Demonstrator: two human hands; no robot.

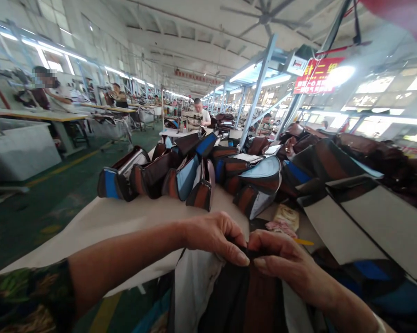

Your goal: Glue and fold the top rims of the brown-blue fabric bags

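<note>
My left hand (217, 238) pinches the top edge of a black and brown sewn bag piece (260, 296) with pale grey side panels. Close beside it, my right hand (285, 259) grips the same edge, thumb on the near side. The two thumb tips almost meet over the dark rim. Below my hands the bag piece hangs down at the near edge of the table; its lower part runs out of the picture. Whatever lies between the fingertips besides the edge is hidden.
Several sewn bag pieces (153, 173) stand along the pale table (135, 222). Flat grey-lined pieces (361, 217) are heaped at right, near a yellow tool (303, 242) and a crumpled cloth (285, 219). People work at sewing tables beyond; a blue post (259, 92) rises behind the pile.
</note>
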